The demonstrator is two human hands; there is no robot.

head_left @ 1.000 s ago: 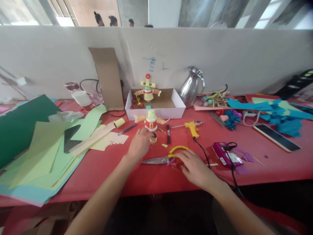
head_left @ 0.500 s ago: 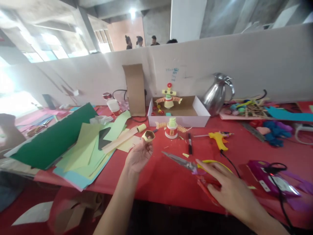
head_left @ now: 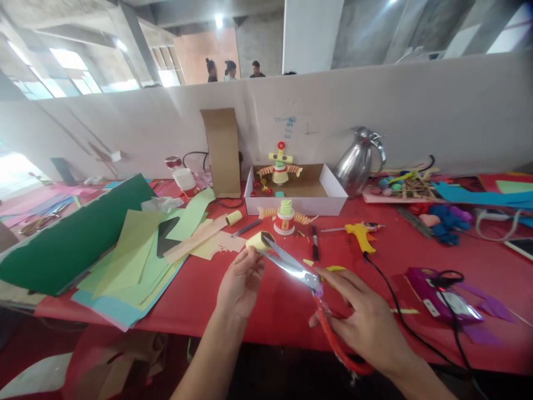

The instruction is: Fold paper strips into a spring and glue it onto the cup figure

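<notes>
My left hand (head_left: 242,280) pinches a short yellow cardboard tube (head_left: 257,241) between thumb and fingers, its open end turned to the right. In my right hand (head_left: 360,314) is a pair of scissors (head_left: 293,268) with red and yellow handles. The blades are slightly parted and their tips reach the tube's open end; whether paper lies between them I cannot tell. Just behind stands a paper-cup figure (head_left: 285,222) with folded paper arms and no head. A finished-looking figure (head_left: 280,169) with a yellow face is in the white box (head_left: 297,206).
Coloured paper sheets (head_left: 137,261) and a green board (head_left: 83,233) lie left. A yellow glue gun (head_left: 361,238), its cord, a black marker (head_left: 315,244) and a purple device (head_left: 443,300) are right. A steel jug (head_left: 358,161) stands behind. Another yellow tube (head_left: 234,217) lies near the papers.
The scissors have risen off the table area, and their tips have moved to the tube's mouth. My left hand has turned the tube sideways. The view has shifted slightly right.
</notes>
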